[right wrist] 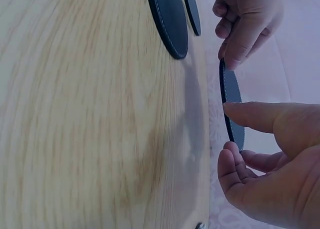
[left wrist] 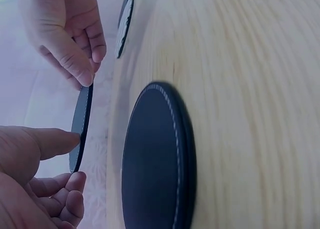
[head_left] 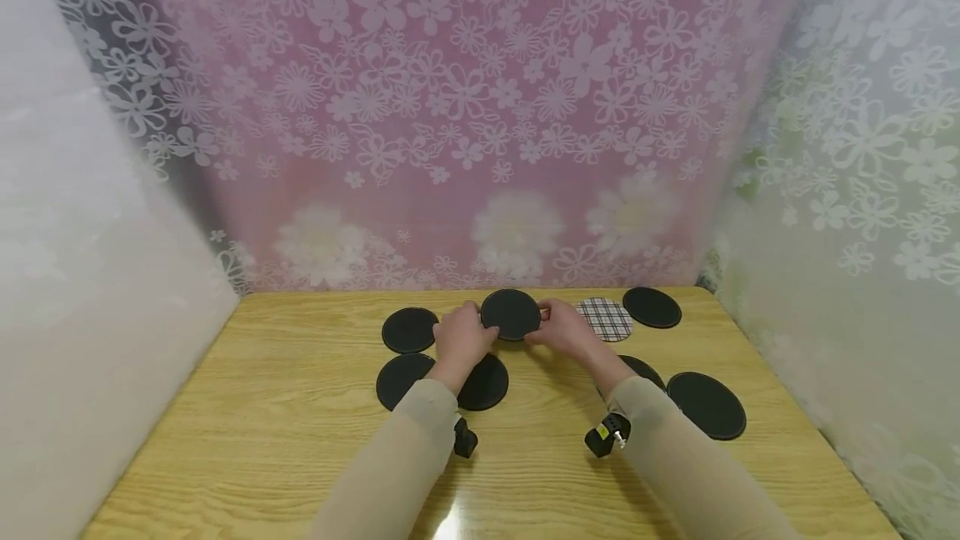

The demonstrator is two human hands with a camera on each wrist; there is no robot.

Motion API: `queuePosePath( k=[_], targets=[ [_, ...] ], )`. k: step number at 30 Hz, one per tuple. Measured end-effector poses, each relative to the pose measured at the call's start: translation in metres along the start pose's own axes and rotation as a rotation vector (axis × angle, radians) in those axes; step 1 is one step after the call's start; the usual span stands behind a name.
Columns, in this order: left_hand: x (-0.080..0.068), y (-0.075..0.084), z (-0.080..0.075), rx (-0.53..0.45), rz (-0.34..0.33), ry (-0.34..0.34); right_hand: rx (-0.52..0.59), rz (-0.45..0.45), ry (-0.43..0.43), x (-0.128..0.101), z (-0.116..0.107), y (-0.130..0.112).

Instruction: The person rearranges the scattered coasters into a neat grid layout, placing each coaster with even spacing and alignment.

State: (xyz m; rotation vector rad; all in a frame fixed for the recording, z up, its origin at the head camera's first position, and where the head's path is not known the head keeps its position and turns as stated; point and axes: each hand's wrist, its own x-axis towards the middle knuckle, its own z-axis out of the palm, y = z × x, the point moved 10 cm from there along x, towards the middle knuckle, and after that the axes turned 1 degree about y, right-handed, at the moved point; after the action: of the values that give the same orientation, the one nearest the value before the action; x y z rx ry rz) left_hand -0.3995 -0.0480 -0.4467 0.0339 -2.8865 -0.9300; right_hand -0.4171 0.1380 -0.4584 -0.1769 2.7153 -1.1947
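**Both hands lift one black disc above a table of coasters**

We hold a round black coaster [head_left: 511, 313] between our two hands, raised clear of the wooden table [head_left: 285, 407] near its far edge. Our left hand [head_left: 459, 338] pinches the disc's left rim and our right hand [head_left: 564, 330] pinches its right rim, fingers curled onto the edge from either side. In the left wrist view the coaster [left wrist: 81, 124] shows edge-on, thin, with the left thumb [left wrist: 50, 141] pressed to its rim and the right hand's fingertips [left wrist: 82, 71] closing on the opposite side; open air lies between it and the tabletop. The right wrist view gives the same picture mirrored: the disc [right wrist: 231, 101] on edge, the right thumb [right wrist: 250, 114] laid against it.

Around our hands the table is crowded. A black coaster [head_left: 408, 329] lies just left of the held one, two more [head_left: 401, 379] [head_left: 483, 382] sit under and beside the left forearm, and a plaid coaster [head_left: 606, 319] lies just right of the right hand, with another black one [head_left: 652, 307] beyond it at the far edge. A larger black disc [head_left: 707, 404] rests beside the right sleeve, and one more [head_left: 643, 370] is partly hidden by that wrist. The near half of the table is bare wood. Flowered curtains [head_left: 480, 107] close in the back and both sides.
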Motion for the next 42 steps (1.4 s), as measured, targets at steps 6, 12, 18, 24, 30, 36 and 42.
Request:
queuePosePath(
  k=[6,12,18,24,30,36,42],
  targets=[
    [0.002,-0.012,-0.011,-0.014,-0.009,0.025,0.027,0.002,0.006,0.006,0.010,-0.006],
    [0.002,-0.024,-0.017,-0.010,-0.005,0.048,0.007,-0.016,0.020,0.009,0.019,-0.014],
    [0.004,-0.038,-0.017,0.018,-0.024,0.034,0.013,-0.017,0.009,0.013,0.031,-0.019],
    [0.006,-0.047,-0.019,0.043,-0.040,0.036,0.020,-0.018,0.011,0.019,0.042,-0.023],
    [0.004,-0.057,-0.018,0.055,-0.066,0.023,-0.002,0.009,0.007,0.022,0.053,-0.023],
    [0.005,-0.059,-0.014,0.063,-0.056,0.007,0.004,0.028,0.016,0.023,0.055,-0.020],
    [0.007,-0.063,-0.011,0.110,-0.050,-0.005,-0.058,0.043,0.001,0.028,0.058,-0.019]
  ],
)
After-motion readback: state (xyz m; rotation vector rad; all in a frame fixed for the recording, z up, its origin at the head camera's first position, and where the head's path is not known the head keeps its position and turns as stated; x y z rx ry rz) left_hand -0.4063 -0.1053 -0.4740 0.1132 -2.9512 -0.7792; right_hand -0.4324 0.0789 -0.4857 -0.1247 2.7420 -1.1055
